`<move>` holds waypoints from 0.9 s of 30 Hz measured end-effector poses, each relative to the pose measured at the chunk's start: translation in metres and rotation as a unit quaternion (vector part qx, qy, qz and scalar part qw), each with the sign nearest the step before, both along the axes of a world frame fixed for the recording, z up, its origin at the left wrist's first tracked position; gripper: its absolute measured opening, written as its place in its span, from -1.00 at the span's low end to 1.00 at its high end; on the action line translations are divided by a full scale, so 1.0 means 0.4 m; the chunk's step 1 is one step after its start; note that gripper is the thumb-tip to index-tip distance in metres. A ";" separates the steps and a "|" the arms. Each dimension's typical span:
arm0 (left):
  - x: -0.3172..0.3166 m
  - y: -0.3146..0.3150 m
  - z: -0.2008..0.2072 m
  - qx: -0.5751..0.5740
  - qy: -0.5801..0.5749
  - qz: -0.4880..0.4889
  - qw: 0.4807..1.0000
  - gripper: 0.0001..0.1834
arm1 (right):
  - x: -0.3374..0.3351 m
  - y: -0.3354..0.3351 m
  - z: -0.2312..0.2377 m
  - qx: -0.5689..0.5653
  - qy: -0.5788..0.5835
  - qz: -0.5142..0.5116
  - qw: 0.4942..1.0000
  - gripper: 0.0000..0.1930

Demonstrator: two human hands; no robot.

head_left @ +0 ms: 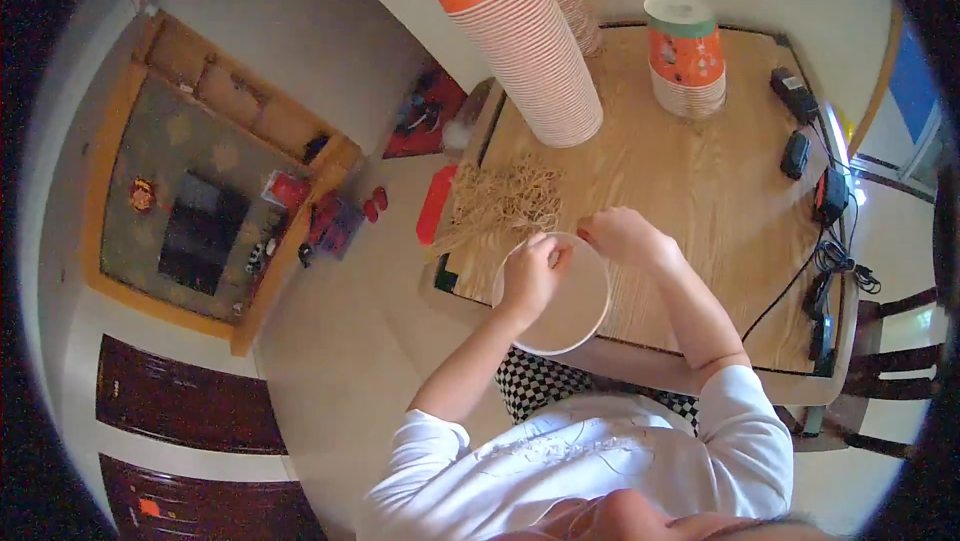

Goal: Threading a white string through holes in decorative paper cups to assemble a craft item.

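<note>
Resting at the near edge of the tabletop (700, 191), the white paper bowl (560, 316) looked light and thin-walled, easily dented, so its stiffer rolled rim was the place to take it. The left hand (530, 276) pinched that rim, fingers closed on it, while the right hand (622, 236) had fingertips together at the far rim, whether gripping I cannot tell. Beyond lay limp, light rubber bands (505, 201) and two cup stacks (530, 51).

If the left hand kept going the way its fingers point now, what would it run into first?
The left hand, over the rim of the white paper cup, points toward the right hand. It would probably meet those fingers first, with the wooden table beyond; depth is unclear.
</note>
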State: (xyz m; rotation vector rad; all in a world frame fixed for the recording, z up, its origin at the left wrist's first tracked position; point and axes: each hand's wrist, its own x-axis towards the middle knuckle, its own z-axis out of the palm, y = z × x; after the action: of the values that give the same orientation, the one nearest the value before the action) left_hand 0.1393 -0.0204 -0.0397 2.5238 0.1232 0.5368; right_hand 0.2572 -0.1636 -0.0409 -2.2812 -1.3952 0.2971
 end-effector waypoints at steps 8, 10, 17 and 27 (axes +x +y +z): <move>0.007 -0.003 -0.002 0.007 -0.027 -0.011 1.000 -0.90 | -0.001 -0.005 -0.004 0.038 0.023 0.000 0.999 -0.83; 0.009 -0.006 0.002 0.005 -0.013 -0.001 1.000 -0.91 | 0.003 -0.007 -0.008 0.037 0.021 0.006 0.999 -0.82; 0.010 -0.007 0.008 0.017 -0.004 0.002 1.000 -0.92 | 0.012 0.000 -0.021 0.026 0.006 0.010 1.000 -0.81; 0.014 -0.006 -0.001 0.022 -0.008 0.011 1.000 -0.92 | 0.012 -0.001 -0.022 0.086 0.026 0.014 0.996 -0.84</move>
State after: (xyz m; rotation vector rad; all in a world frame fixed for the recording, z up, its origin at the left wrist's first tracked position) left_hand 0.1449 -0.0229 -0.0402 2.5630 0.1337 0.5749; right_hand 0.2620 -0.1641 -0.0498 -2.1017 -1.3713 0.2332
